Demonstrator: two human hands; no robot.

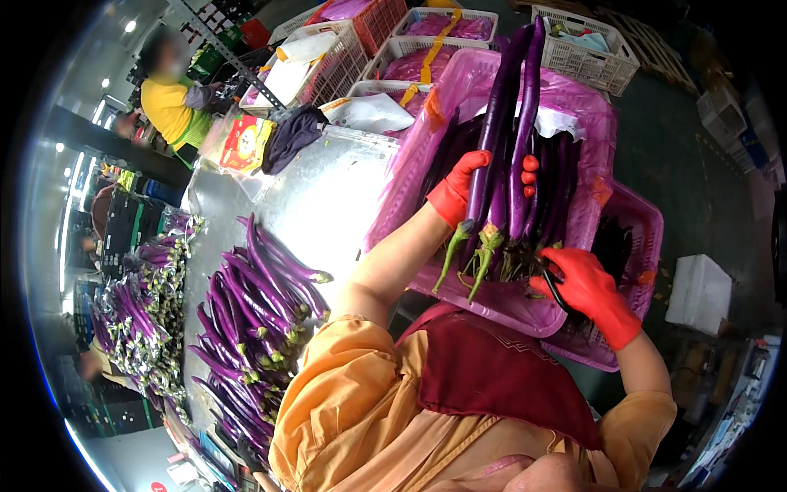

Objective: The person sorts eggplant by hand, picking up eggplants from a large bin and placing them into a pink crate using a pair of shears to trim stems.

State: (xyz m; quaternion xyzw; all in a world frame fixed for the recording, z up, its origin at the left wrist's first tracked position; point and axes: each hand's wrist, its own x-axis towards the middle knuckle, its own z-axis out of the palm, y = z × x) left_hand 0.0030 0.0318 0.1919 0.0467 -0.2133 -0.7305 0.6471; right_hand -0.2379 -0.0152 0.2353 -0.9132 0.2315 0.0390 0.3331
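Observation:
My left hand [456, 187], in a red rubber glove, grips several long purple eggplants [487, 178]. Their green stems point down towards me, and those in front are long. My right hand [587, 292], gloved in red too, holds a black-handled cutting tool [556, 288], probably scissors, by the stem ends; its blades are hard to make out. Under the held bunch, a crate lined with pink plastic [396, 212] contains more dark eggplants [564, 178] and a sheet of white paper [556, 123].
On the metal table [295, 184] to my left lie loose eggplants [246, 320] and bagged ones [141, 313]. A second pink crate [645, 227] stands lower right. Packed crates [335, 67] line the back. A person in yellow [166, 111] stands beyond. A white foam box [698, 292] sits at right.

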